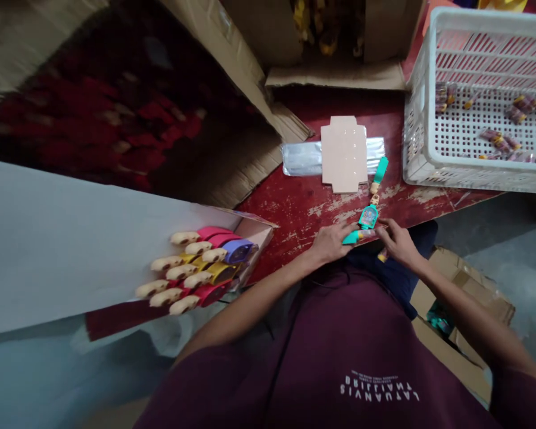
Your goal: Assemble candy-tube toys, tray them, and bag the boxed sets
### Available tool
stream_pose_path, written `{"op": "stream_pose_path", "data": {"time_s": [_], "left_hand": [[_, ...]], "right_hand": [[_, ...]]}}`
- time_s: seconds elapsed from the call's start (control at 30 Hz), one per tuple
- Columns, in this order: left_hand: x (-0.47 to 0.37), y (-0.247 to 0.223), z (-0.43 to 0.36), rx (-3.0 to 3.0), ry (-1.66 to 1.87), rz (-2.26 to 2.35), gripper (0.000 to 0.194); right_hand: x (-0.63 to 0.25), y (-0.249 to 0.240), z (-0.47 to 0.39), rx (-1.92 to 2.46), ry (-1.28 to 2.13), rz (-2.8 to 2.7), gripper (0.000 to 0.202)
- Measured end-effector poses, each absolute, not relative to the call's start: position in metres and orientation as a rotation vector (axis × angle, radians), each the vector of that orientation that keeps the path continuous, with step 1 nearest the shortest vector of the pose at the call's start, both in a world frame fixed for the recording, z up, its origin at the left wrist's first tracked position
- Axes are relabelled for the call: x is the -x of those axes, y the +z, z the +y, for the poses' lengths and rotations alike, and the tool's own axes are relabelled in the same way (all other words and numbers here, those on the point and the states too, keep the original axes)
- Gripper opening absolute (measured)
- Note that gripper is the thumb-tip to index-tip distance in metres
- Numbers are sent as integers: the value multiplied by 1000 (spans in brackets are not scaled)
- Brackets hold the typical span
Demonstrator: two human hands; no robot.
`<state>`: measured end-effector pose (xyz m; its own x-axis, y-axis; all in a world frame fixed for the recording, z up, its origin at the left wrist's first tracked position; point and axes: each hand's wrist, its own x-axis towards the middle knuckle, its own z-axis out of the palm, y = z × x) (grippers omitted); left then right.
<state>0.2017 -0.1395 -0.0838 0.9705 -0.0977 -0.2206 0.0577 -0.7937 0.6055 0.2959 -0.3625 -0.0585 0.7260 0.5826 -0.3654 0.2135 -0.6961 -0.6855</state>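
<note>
A green toy watch (368, 217) lies at the front edge of the red table, its strap pointing away with tan figures on it. My left hand (333, 241) is closed on the near green end of the strap. Beside the watch, my right hand (398, 241) has its fingers bent near a small wrapped candy tube (365, 234); whether it grips anything is too small to tell. Another small yellow-tipped piece (383, 255) shows just below the right fingers. Beyond the watch, a stack of pinkish card cutouts (344, 154) rests across clear plastic sleeves (302, 158).
A white basket (418, 134) with several wrapped tubes stands at the right. Large cardboard boxes (245, 65) stand at the left and back, one holding red items. Several toy watches (205, 268) in pink, purple, yellow and red sit in a carton at the left.
</note>
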Motion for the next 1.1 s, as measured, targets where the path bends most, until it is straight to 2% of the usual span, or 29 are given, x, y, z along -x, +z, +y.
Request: {"op": "stream_pose_path", "data": {"time_s": [0.13,0.23,0.3,0.4,0.5,0.63,0.7,0.8,0.9,0.97,1.1], "left_hand": [[-213,-101,-107,-2751,-196,444,64],[-221,-113,-91,-2826,-226,573,67],[-223,-119,-90,-2802,-202,603,65],[-220,-119,-109,-2628,16,619,60],[-216,-110,-145,-2097,110,579,54],[-222,-94,-181,-1095,-266,627,45],[-228,-83,-180,-798,-244,669,46],[-237,-60,-162,-636,-37,647,42],[-244,-38,-144,-608,67,619,29],[-248,-26,-139,-596,108,631,21],[-250,-7,-141,-543,194,631,15]], "right_hand": [[-306,-84,-325,2717,697,-358,70],[-301,-94,-300,2907,697,-397,85],[-297,-98,-292,2949,713,-389,82],[-289,-96,-296,2967,755,-367,69],[-275,-85,-313,2920,766,-512,61],[-256,-66,-328,2630,705,-669,62],[-252,-61,-330,2305,673,-451,64],[-258,-56,-330,1666,706,107,59],[-265,-44,-326,1180,823,406,60],[-264,-32,-322,1034,893,419,58],[-251,-10,-311,1024,920,265,52]]}}
